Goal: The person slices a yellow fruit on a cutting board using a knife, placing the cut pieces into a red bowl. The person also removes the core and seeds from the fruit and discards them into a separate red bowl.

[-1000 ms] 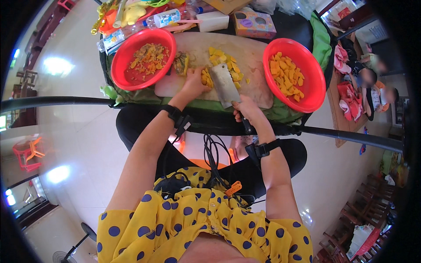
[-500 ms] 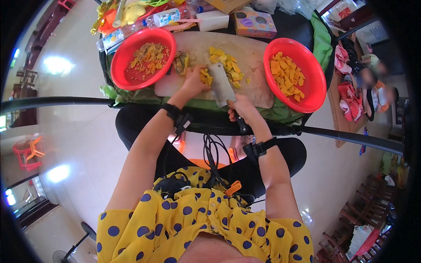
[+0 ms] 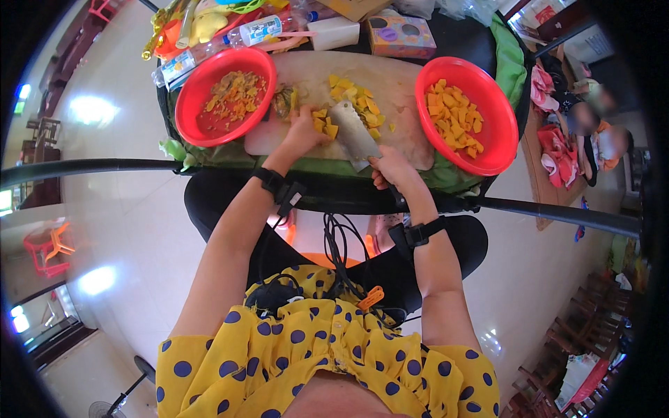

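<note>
My right hand [image 3: 390,169] is wrapped round the black handle of a cleaver [image 3: 355,135]. The broad blade slants over the cutting board [image 3: 398,84], beside a pile of chopped orange-yellow pumpkin pieces [image 3: 364,103]. To the left of the blade, my left hand [image 3: 304,132] is closed against a pumpkin chunk [image 3: 320,125] on the board, with its fingers curled over it. A darker-skinned pumpkin piece [image 3: 283,97] lies just beyond those fingers. At right, a red basin [image 3: 502,132] contains cut pumpkin [image 3: 453,115].
Another red basin [image 3: 187,104] with pumpkin scraps [image 3: 235,94] stands on the board's left. Plastic bottles [image 3: 254,31], a patterned box [image 3: 402,37] and a white box [image 3: 334,33] line the table's far side. Black cables [image 3: 338,237] hang over my lap. People sit at far right.
My right hand has shifted slightly right, with the cleaver's handle swinging outward. The left hand stays at the pumpkin, its position almost the same.
</note>
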Tool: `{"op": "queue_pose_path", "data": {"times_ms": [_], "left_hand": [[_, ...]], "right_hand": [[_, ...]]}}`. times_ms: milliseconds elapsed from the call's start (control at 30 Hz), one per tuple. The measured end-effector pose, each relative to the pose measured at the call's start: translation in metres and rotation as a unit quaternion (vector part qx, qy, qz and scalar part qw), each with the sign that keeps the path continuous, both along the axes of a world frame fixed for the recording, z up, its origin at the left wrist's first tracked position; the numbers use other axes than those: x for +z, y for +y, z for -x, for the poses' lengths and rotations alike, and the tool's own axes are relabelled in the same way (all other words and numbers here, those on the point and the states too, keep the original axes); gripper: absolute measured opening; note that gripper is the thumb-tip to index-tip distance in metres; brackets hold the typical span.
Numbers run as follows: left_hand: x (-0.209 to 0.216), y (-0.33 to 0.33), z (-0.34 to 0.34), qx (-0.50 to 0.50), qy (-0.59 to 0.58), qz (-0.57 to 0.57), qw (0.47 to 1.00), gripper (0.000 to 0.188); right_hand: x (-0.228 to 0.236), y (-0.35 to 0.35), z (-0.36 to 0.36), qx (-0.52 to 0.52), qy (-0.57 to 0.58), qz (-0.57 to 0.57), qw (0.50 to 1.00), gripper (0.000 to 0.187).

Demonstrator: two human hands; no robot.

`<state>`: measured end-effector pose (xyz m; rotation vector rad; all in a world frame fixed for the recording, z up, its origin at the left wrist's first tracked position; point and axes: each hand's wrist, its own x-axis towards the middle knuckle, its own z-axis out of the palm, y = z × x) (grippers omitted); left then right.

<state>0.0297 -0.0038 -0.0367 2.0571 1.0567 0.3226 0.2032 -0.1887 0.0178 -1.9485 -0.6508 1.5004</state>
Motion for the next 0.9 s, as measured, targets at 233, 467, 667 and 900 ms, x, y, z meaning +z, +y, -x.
{"op": "queue_pose_path", "data": {"times_ms": [233, 467, 667, 900], "left_hand": [[-0.019, 0.002, 0.0, 0.002, -0.057, 0.017, 0.998, 0.091], [-0.046, 0.017, 0.006, -0.004, -0.115, 0.088, 0.989, 0.082], [-0.018, 0.008, 0.0, -0.007, -0.081, 0.062, 0.995, 0.075], [0.061, -0.007, -0.033, -0.028, -0.11, 0.022, 0.993, 0.073]], "right_hand": [[-0.02, 0.005, 0.017, -0.055, 0.102, 0.006, 0.993, 0.011], [-0.021, 0.013, 0.023, -0.056, 0.167, -0.004, 0.984, 0.01], [-0.024, 0.005, 0.013, -0.068, 0.23, -0.025, 0.97, 0.011], [0.019, -0.021, -0.008, -0.107, 0.269, -0.071, 0.954, 0.014]]}}
